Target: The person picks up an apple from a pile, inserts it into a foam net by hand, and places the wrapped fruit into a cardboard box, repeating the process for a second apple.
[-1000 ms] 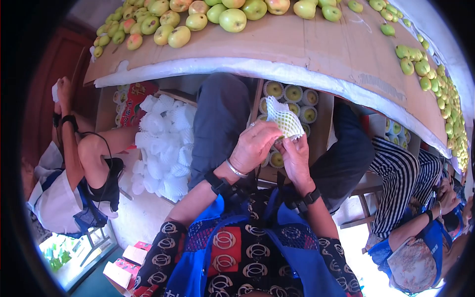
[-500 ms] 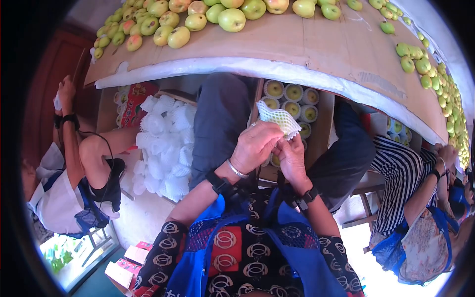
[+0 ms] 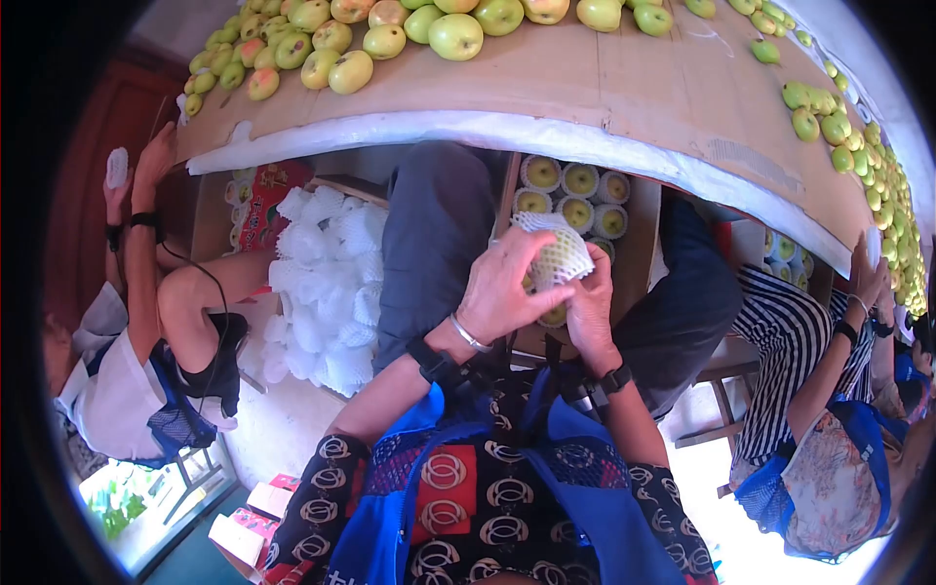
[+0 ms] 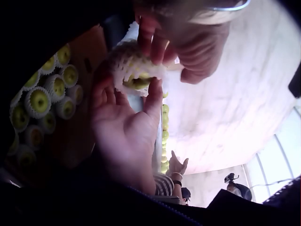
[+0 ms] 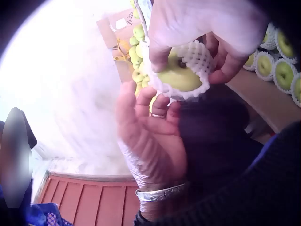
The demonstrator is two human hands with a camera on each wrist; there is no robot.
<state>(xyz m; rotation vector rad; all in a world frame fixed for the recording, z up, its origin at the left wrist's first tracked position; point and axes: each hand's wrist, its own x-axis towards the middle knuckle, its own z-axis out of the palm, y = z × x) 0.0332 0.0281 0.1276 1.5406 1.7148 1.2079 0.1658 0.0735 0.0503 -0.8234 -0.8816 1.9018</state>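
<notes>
Between the knees, in front of the open box [image 3: 636,244] of packed apples [image 3: 578,181], the apple [image 5: 181,77] sits in a foam net [image 3: 554,251]. The right hand [image 3: 590,310] is clamped on the apple, its thumb against the skin and its fingers around the side. The left hand [image 3: 502,288] has just released its pinch; its thumb and fingers now stand apart beside the net. Whether its fingertips bear on the foam cannot be told. The net has changed from a raised, peaked shape to a rounded one. Coverage is judged well advanced, although one end remains open, exposing the fruit.
</notes>
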